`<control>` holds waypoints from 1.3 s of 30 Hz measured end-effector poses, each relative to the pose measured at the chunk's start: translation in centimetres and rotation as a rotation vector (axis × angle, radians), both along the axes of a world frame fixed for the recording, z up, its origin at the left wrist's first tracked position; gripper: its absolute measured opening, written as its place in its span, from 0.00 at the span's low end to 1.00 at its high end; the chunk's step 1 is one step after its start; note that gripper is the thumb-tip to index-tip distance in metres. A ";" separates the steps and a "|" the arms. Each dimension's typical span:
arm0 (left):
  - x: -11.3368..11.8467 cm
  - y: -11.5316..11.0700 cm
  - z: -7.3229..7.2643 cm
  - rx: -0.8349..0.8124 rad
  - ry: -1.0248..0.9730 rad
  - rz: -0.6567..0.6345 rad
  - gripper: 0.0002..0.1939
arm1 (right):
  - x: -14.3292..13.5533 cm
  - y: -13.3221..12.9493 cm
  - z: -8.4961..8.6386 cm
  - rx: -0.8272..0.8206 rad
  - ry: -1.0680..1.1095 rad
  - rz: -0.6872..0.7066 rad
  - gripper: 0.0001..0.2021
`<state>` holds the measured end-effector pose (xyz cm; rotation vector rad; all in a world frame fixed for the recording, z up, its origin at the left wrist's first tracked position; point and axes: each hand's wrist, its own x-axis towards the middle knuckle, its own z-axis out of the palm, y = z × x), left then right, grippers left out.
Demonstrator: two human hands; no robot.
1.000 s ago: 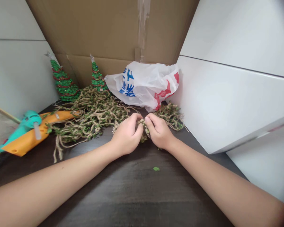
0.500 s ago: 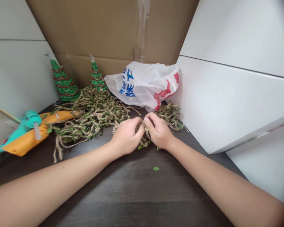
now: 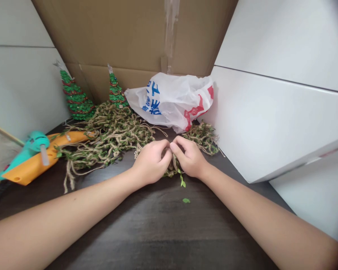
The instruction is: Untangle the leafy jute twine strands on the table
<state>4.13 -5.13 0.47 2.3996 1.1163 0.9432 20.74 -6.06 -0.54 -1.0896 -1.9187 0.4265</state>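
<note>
My left hand [image 3: 152, 161] and my right hand [image 3: 190, 157] meet at the middle of the dark table, fingers curled in a pinch. Between them they grip a leafy twine garland [image 3: 171, 171], mostly hidden by the fingers. A sprig of light green leaves [image 3: 183, 181] hangs below the right hand. One loose green leaf [image 3: 186, 200] lies on the table nearer to me. To the left spreads a large tangled heap of leafy twine [image 3: 112, 131]; a smaller bunch of it [image 3: 203, 137] sits beyond my right hand.
A white plastic bag [image 3: 171, 101] with blue and red print lies behind my hands. Two small Christmas trees [image 3: 77, 98] stand at the back left. A teal glue gun [image 3: 35, 142] rests by an orange holder [image 3: 33, 170]. Cardboard [image 3: 115, 33] and white panels [image 3: 270, 120] enclose the table.
My hands stay nearly in place, with the right fingers slightly shifted. A light green sprig now hangs lower beneath the right hand.
</note>
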 end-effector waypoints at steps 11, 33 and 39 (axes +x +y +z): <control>0.1 0.1 0.0 0.002 -0.009 -0.036 0.12 | -0.1 0.2 -0.3 0.026 -0.021 -0.041 0.17; 0.1 0.0 0.0 -0.012 -0.044 -0.129 0.10 | -0.1 0.3 -0.3 -0.035 0.005 -0.008 0.22; 0.1 0.0 -0.1 -0.008 -0.039 -0.147 0.09 | -0.1 0.2 -0.2 -0.024 -0.005 -0.012 0.22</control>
